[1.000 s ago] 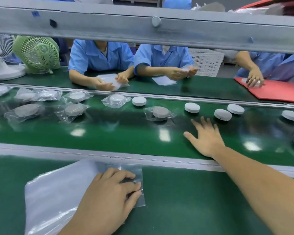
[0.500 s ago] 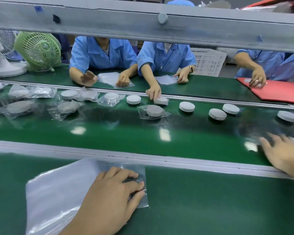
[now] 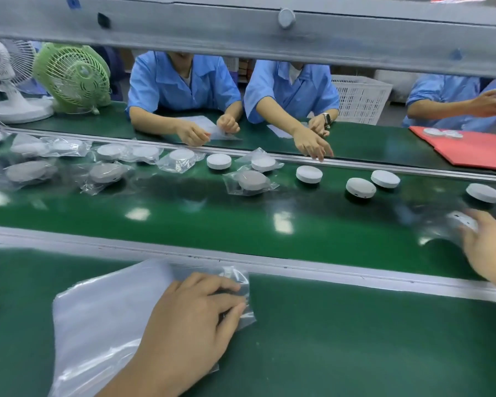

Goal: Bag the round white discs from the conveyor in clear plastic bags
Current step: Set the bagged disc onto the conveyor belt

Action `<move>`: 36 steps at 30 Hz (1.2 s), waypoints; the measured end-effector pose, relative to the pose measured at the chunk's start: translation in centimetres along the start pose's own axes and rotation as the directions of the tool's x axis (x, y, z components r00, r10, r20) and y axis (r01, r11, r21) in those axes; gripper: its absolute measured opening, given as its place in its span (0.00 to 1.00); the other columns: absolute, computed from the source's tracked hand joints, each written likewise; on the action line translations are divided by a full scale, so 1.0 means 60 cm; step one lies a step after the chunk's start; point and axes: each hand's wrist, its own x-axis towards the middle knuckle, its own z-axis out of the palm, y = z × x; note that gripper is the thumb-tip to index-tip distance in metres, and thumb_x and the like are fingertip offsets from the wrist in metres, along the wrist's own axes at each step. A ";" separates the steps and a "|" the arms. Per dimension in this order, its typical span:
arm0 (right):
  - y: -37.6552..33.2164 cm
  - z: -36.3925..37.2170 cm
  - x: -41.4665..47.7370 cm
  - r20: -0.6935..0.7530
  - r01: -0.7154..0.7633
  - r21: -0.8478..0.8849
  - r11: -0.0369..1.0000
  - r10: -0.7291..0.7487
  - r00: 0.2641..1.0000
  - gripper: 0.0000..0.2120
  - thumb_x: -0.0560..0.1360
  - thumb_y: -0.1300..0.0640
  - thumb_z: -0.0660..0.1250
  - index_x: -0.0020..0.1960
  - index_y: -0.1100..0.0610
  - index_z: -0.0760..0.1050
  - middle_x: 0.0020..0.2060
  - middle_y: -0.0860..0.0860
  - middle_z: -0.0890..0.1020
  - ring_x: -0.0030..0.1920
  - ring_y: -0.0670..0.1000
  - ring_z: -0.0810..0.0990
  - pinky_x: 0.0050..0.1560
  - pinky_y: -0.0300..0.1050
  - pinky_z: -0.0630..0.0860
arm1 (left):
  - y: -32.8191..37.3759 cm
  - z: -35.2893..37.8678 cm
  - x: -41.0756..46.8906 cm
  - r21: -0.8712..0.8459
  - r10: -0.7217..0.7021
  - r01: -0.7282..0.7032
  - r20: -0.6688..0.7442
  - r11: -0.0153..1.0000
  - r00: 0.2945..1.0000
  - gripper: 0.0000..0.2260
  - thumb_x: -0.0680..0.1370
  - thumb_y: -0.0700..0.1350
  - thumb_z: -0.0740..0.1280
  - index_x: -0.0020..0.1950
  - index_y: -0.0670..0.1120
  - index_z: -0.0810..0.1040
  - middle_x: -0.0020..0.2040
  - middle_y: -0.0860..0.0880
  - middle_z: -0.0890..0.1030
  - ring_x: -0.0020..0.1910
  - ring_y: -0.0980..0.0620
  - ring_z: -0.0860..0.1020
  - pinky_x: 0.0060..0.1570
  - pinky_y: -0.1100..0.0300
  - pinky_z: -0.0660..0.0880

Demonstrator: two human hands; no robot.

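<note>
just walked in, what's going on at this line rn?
A person is bagging beside a green conveyor belt. Their left hand pinches the edge of a clear plastic bag atop a pale stack of bags on the near bench. The right hand reaches onto a round white disc at the belt's right end; blur hides whether it is gripped. Bagged discs lie left, bare discs right. Blue-shirted workers opposite handle bags too.

No text, label or number is legible; marks on the white fan (image 3: 0, 73) blur.
</note>
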 end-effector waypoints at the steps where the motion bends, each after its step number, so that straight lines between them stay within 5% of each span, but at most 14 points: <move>1: -0.050 0.009 -0.025 0.010 0.119 -0.044 0.992 -0.118 0.993 0.19 0.82 0.58 0.63 0.72 0.57 0.73 0.57 0.63 0.83 0.52 0.67 0.82 0.56 0.58 0.78 | 0.001 -0.002 0.002 -0.015 -0.024 0.024 -0.008 1.000 1.000 0.14 0.77 0.60 0.60 0.46 0.63 0.86 0.51 0.69 0.80 0.49 0.62 0.77 0.45 0.61 0.76; 3: -0.160 0.016 -0.100 -0.032 0.497 0.079 0.864 -0.496 0.868 0.15 0.82 0.53 0.65 0.67 0.49 0.79 0.58 0.49 0.85 0.54 0.55 0.83 0.55 0.41 0.75 | 0.002 -0.003 0.005 -0.061 -0.081 0.080 -0.018 0.995 0.997 0.14 0.77 0.61 0.59 0.48 0.63 0.85 0.50 0.71 0.80 0.50 0.65 0.76 0.47 0.63 0.74; 5: -0.246 0.015 -0.190 -0.022 0.793 0.248 0.556 -0.815 0.579 0.12 0.84 0.53 0.64 0.64 0.48 0.81 0.61 0.40 0.82 0.61 0.43 0.80 0.64 0.33 0.70 | 0.003 -0.006 0.006 -0.128 -0.148 0.143 -0.031 0.981 0.989 0.14 0.77 0.62 0.60 0.49 0.64 0.85 0.50 0.73 0.80 0.51 0.67 0.75 0.49 0.67 0.72; 8: -0.319 0.031 -0.283 -0.045 0.838 0.482 0.255 -0.948 0.314 0.12 0.82 0.60 0.68 0.63 0.56 0.83 0.63 0.45 0.83 0.64 0.45 0.80 0.67 0.41 0.75 | 0.012 -0.012 0.005 -0.354 -0.199 0.176 -0.030 0.919 0.979 0.07 0.79 0.59 0.66 0.52 0.66 0.83 0.50 0.74 0.80 0.54 0.69 0.77 0.51 0.72 0.73; 10: -0.350 0.043 -0.322 -0.064 0.757 0.599 0.261 -0.927 0.370 0.12 0.79 0.62 0.73 0.61 0.56 0.84 0.60 0.46 0.84 0.61 0.45 0.82 0.63 0.42 0.78 | 0.018 -0.022 0.005 -0.579 -0.197 0.164 0.005 0.799 0.980 0.07 0.78 0.58 0.69 0.54 0.68 0.82 0.50 0.69 0.83 0.54 0.67 0.80 0.51 0.74 0.73; 13: -0.373 0.052 -0.349 -0.087 0.519 0.779 0.352 -0.759 0.646 0.10 0.71 0.58 0.79 0.52 0.50 0.88 0.52 0.41 0.87 0.56 0.42 0.85 0.59 0.41 0.80 | 0.025 -0.038 0.002 -0.791 -0.116 0.204 0.168 0.576 0.979 0.20 0.68 0.63 0.76 0.59 0.66 0.81 0.55 0.63 0.84 0.58 0.62 0.81 0.58 0.67 0.75; 15: -0.378 0.050 -0.350 -0.015 0.381 0.823 0.421 -0.654 0.757 0.06 0.70 0.51 0.79 0.47 0.43 0.87 0.54 0.37 0.86 0.65 0.41 0.79 0.64 0.40 0.75 | 0.034 -0.035 0.000 -0.778 -0.136 0.185 0.129 0.601 0.982 0.25 0.65 0.60 0.80 0.60 0.67 0.80 0.55 0.63 0.84 0.56 0.62 0.82 0.55 0.69 0.76; 17: -0.382 0.047 -0.351 0.199 0.238 0.836 0.495 -0.676 0.709 0.07 0.70 0.41 0.75 0.48 0.37 0.87 0.64 0.34 0.80 0.72 0.37 0.71 0.69 0.37 0.70 | 0.047 -0.029 -0.001 -0.762 -0.241 0.152 -0.007 0.629 0.970 0.16 0.70 0.52 0.79 0.55 0.65 0.82 0.51 0.64 0.85 0.52 0.63 0.83 0.49 0.71 0.76; 19: -0.383 0.049 -0.357 0.382 0.083 0.843 0.531 -0.700 0.604 0.11 0.68 0.40 0.77 0.50 0.39 0.87 0.58 0.36 0.83 0.59 0.36 0.79 0.58 0.38 0.76 | 0.063 -0.024 0.002 -0.781 -0.337 0.155 -0.075 0.605 0.938 0.09 0.72 0.51 0.76 0.49 0.63 0.84 0.47 0.62 0.86 0.47 0.60 0.84 0.43 0.68 0.78; 22: -0.405 0.060 -0.336 0.294 0.192 0.805 0.561 -0.659 0.693 0.06 0.69 0.43 0.78 0.43 0.33 0.85 0.43 0.35 0.85 0.45 0.38 0.81 0.49 0.36 0.77 | 0.051 -0.032 0.004 -0.700 -0.334 0.144 -0.142 0.699 0.932 0.11 0.71 0.59 0.73 0.53 0.64 0.81 0.50 0.64 0.84 0.48 0.63 0.81 0.43 0.65 0.78; 24: -0.415 0.071 -0.282 0.148 0.290 0.749 0.596 -0.576 0.804 0.12 0.71 0.49 0.79 0.41 0.30 0.83 0.43 0.31 0.85 0.47 0.39 0.81 0.51 0.31 0.74 | 0.021 -0.045 0.012 -0.291 -0.104 0.045 -0.191 0.956 0.976 0.10 0.77 0.63 0.66 0.57 0.65 0.76 0.56 0.67 0.78 0.55 0.65 0.76 0.52 0.62 0.74; 27: -0.425 0.099 -0.175 -0.009 0.349 0.564 0.749 -0.417 0.909 0.11 0.75 0.58 0.76 0.46 0.40 0.87 0.47 0.36 0.86 0.49 0.41 0.82 0.56 0.37 0.76 | -0.052 -0.056 0.010 0.214 -0.075 0.066 0.036 0.975 0.997 0.13 0.72 0.69 0.59 0.50 0.67 0.75 0.50 0.67 0.77 0.51 0.56 0.77 0.43 0.53 0.75; 32: -0.405 0.160 -0.078 0.484 0.221 0.125 0.967 -0.254 0.837 0.11 0.83 0.58 0.65 0.61 0.53 0.84 0.59 0.48 0.85 0.50 0.51 0.83 0.54 0.45 0.79 | -0.116 -0.028 -0.006 0.097 -0.093 0.077 0.180 0.992 0.979 0.13 0.65 0.70 0.62 0.48 0.75 0.75 0.43 0.72 0.80 0.45 0.60 0.78 0.35 0.54 0.79; 36: -0.350 0.141 -0.094 0.421 0.232 0.218 0.948 -0.306 0.854 0.11 0.79 0.42 0.65 0.58 0.39 0.83 0.56 0.38 0.84 0.42 0.41 0.81 0.45 0.41 0.77 | -0.061 -0.021 0.007 0.139 0.052 -0.066 0.102 0.988 0.993 0.09 0.68 0.65 0.60 0.38 0.70 0.81 0.44 0.74 0.79 0.39 0.62 0.80 0.30 0.63 0.72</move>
